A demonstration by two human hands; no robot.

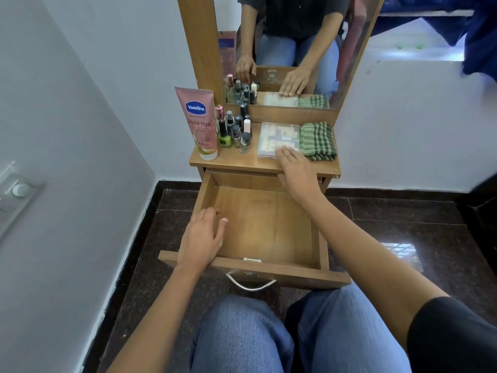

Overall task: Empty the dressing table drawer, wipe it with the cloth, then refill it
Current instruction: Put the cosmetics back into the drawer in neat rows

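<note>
One drawer (263, 224) stands pulled out, showing only its bare wooden floor; your left hand (203, 238) lies at its left wall, fingers loosely bent, holding nothing. The tabletop (234, 160) bears one pink tube (200, 122), a cluster of small bottles (235, 130) too crowded to count, one clear box (274, 135) of small items, and one folded green checked cloth (317, 141) just right of it. Your right hand (294, 168) rests straight fingers on the box.

Brown wooden drawer (265, 227) pulled out, my left hand (202, 239) at its left wall, folded green checked cloth (318, 140) just right of my right hand (294, 169), clear plastic box (274, 135) under its fingertips
</note>
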